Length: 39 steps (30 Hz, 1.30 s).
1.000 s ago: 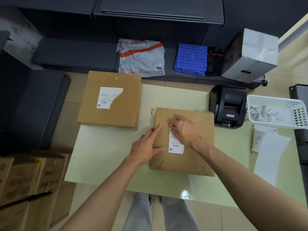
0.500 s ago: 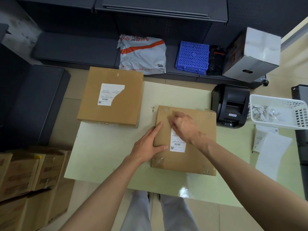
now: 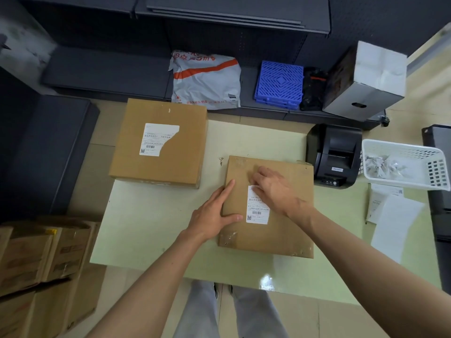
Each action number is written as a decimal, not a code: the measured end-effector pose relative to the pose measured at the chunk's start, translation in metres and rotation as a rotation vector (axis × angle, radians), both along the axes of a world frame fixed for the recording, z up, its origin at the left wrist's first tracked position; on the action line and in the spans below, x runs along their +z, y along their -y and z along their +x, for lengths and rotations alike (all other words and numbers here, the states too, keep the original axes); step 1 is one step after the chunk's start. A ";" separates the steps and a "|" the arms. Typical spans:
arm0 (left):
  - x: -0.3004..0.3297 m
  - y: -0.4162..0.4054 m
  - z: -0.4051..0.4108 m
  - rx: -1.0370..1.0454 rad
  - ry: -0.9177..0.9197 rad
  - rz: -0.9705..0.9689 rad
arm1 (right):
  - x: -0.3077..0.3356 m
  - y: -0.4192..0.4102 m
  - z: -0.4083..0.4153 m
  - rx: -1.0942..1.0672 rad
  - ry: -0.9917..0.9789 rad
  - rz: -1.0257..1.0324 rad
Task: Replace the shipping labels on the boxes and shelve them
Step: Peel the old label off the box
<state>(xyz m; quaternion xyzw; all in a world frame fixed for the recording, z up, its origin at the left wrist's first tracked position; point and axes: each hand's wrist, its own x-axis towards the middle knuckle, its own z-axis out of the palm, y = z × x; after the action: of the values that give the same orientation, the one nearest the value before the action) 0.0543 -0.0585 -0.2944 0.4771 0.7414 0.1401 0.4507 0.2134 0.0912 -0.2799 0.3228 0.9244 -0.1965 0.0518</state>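
Right hand (image 3: 273,189) is lying on top of the flat cardboard box (image 3: 280,230), fingers bent down onto the upper edge of the white shipping label (image 3: 258,205), so most of the label sticks out just below the fingertips; can't tell whether it's pinching the edge or only pressing on it. Left hand (image 3: 214,213) is beside it, fingers straight and relaxed along the box's left edge, thumb resting across the top face, not gripping anything. That box sits on the pale green table (image 3: 151,223) right under both hands. Up and left of the left hand, well apart from it, is a bigger cardboard box (image 3: 158,142) wearing a label with a torn corner (image 3: 156,139). Up and right of the right hand there's a black label printer (image 3: 335,154), and further right a white plastic basket (image 3: 432,172) with crumpled paper scraps inside.
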 end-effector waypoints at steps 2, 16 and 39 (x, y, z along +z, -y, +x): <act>0.001 0.000 0.000 -0.007 0.001 -0.002 | 0.000 -0.001 -0.005 0.014 -0.017 0.012; 0.002 -0.001 0.000 -0.012 -0.022 -0.015 | -0.004 0.004 -0.008 0.187 0.233 0.164; 0.005 -0.001 0.002 0.000 0.005 -0.041 | -0.007 0.019 0.022 0.022 -0.083 0.061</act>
<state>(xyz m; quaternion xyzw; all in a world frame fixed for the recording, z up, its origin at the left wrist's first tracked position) 0.0566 -0.0579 -0.2892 0.4674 0.7430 0.1258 0.4622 0.2359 0.0720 -0.2869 0.3057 0.9347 -0.1809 0.0059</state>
